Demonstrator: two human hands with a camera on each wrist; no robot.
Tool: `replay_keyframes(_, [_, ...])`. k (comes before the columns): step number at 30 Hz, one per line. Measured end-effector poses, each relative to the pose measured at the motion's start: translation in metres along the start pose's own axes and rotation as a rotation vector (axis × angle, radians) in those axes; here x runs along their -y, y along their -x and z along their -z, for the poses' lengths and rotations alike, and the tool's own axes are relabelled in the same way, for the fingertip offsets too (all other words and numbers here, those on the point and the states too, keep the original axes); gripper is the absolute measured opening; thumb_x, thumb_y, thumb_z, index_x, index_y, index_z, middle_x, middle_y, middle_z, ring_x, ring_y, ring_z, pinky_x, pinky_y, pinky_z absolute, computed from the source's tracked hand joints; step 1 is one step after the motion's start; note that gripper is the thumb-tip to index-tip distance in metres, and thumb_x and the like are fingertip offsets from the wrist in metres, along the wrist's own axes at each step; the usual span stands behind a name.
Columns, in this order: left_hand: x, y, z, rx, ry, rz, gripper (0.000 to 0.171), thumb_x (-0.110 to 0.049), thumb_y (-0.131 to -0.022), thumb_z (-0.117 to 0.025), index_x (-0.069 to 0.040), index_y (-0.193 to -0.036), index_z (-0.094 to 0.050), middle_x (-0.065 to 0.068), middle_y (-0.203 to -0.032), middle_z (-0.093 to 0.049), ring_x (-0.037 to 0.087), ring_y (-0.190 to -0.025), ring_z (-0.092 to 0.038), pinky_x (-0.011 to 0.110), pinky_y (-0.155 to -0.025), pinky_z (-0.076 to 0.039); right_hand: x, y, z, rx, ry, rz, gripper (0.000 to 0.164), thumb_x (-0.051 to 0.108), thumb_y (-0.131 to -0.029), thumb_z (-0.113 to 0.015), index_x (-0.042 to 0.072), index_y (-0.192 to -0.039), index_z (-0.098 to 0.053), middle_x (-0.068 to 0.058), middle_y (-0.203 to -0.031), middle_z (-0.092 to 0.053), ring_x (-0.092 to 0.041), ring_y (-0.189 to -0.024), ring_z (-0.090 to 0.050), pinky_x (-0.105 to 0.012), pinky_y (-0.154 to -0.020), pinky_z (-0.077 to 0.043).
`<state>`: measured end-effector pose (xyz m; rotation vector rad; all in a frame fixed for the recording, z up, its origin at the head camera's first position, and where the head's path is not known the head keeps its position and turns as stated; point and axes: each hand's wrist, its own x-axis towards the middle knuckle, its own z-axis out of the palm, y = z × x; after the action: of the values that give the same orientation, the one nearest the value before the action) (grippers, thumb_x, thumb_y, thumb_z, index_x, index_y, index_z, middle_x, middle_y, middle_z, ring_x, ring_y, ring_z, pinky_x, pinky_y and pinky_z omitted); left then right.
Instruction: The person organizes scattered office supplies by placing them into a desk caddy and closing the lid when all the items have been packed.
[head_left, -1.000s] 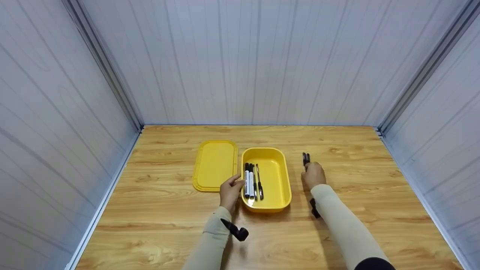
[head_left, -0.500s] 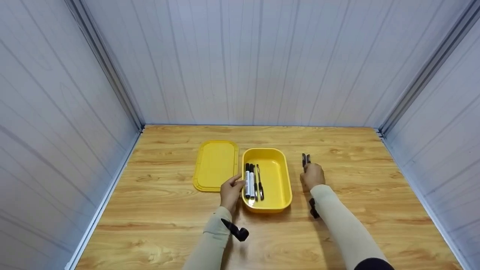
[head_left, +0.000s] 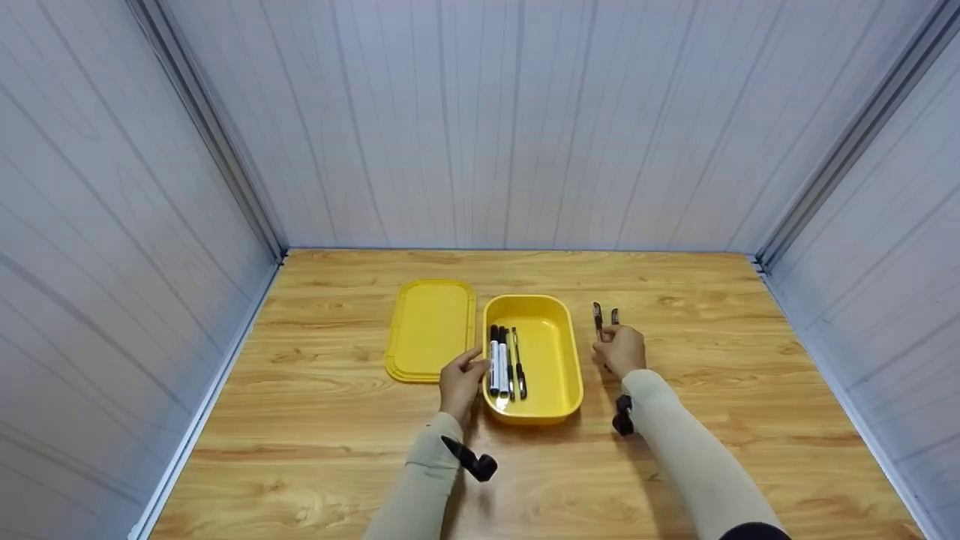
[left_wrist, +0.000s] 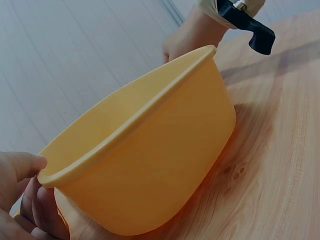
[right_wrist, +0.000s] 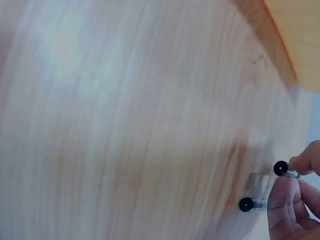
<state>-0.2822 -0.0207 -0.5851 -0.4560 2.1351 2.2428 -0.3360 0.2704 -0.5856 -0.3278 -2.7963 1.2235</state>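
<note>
My left hand (head_left: pixel 460 384) pinches the left rim of a yellow plastic box (head_left: pixel 551 367). In the left wrist view the thumb (left_wrist: pixel 32 165) lies over the rim (left_wrist: pixel 125 127), with the fingers against the outer wall. To the right of the box, my right hand (head_left: pixel 624 351) holds a pen (head_left: pixel 598 316) between thumb and fingers. That pen's round black end (right_wrist: pixel 281 168) shows in the right wrist view. Close by, a second pen (right_wrist: pixel 246 204) lies on the table, partly hidden by the right hand. Inside the box, two white markers (head_left: pixel 503 371) with black caps and two slim pens (head_left: pixel 520 371) lie side by side.
A yellow lid (head_left: pixel 431 330) lies flat left of the box. Everything stands on a wood-grain table (head_left: pixel 300 420), with pale panel walls (head_left: pixel 480 127) at the back and both sides. A black wrist mount (head_left: pixel 472 459) sticks out from the left sleeve.
My right hand has moved slightly left with one pen, drawing it away from the other pen that lay beside it. The left hand has stayed at the box rim.
</note>
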Motion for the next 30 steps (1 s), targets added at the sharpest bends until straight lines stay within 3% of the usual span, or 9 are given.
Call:
replay_keyframes(4, [0.000, 0.000, -0.001, -0.001, 0.005, -0.005, 0.040, -0.006, -0.087, -0.069, 0.001, -0.126, -0.065, 0.009, -0.090, -0.069, 0.013, -0.080, -0.060, 0.020, -0.065, -0.046, 0.003, 0.001, 0.001, -0.020, -0.038, 0.000, 0.038, 0.006, -0.087, -0.067, -0.003, -0.124, -0.065, -0.021, -0.108, -0.070, -0.028, -0.090, -0.068, -0.035, -0.074, -0.055])
replay_keyframes(8, [-0.001, -0.001, -0.001, -0.005, -0.002, 0.004, 0.039, -0.006, -0.087, -0.069, 0.000, -0.125, -0.065, 0.009, -0.091, -0.070, 0.014, -0.082, -0.061, 0.020, -0.067, -0.047, 0.007, 0.002, 0.004, -0.029, -0.146, -0.055, 0.038, 0.006, -0.087, -0.067, -0.002, -0.124, -0.065, -0.019, -0.108, -0.070, -0.019, -0.074, -0.066, -0.025, -0.054, -0.050])
replay_keyframes(15, [0.001, 0.000, 0.000, -0.007, -0.011, 0.005, 0.039, -0.007, -0.087, -0.069, 0.000, -0.126, -0.065, 0.011, -0.093, -0.071, 0.013, -0.081, -0.062, 0.021, -0.067, -0.048, 0.019, 0.011, 0.007, -0.035, -0.235, -0.099, 0.035, 0.012, -0.088, -0.068, 0.000, -0.121, -0.068, -0.017, -0.109, -0.070, -0.014, -0.083, -0.064, -0.018, -0.063, -0.050])
replay_keyframes(22, [0.000, 0.001, 0.000, 0.003, -0.005, 0.011, 0.039, -0.008, -0.088, -0.069, -0.002, -0.127, -0.065, 0.011, -0.096, -0.071, 0.016, -0.085, -0.064, 0.021, -0.068, -0.049, 0.036, 0.023, 0.008, 0.003, -0.449, -0.154, 0.034, 0.009, -0.091, -0.065, -0.004, -0.123, -0.065, -0.018, -0.107, -0.070, -0.007, -0.061, -0.060, -0.019, -0.058, -0.052])
replay_keyframes(26, [0.000, 0.000, -0.001, -0.003, -0.001, 0.009, 0.039, -0.007, -0.088, -0.069, -0.002, -0.126, -0.065, 0.011, -0.094, -0.071, 0.015, -0.084, -0.064, 0.021, -0.068, -0.049, 0.045, 0.030, 0.009, 0.038, -0.589, -0.211, 0.034, 0.009, -0.094, -0.062, -0.004, -0.125, -0.063, -0.016, -0.109, -0.067, -0.008, -0.067, -0.059, -0.019, -0.059, -0.052])
replay_keyframes(30, [0.001, -0.001, -0.001, -0.009, 0.005, -0.006, 0.040, -0.006, -0.086, -0.070, -0.001, -0.126, -0.066, 0.007, -0.088, -0.070, 0.013, -0.078, -0.061, 0.020, -0.063, -0.046, 0.051, 0.037, 0.007, 0.064, -0.614, -0.215, 0.035, 0.011, -0.094, -0.063, -0.004, -0.126, -0.062, -0.019, -0.120, -0.065, -0.010, -0.080, -0.061, -0.018, -0.063, -0.052])
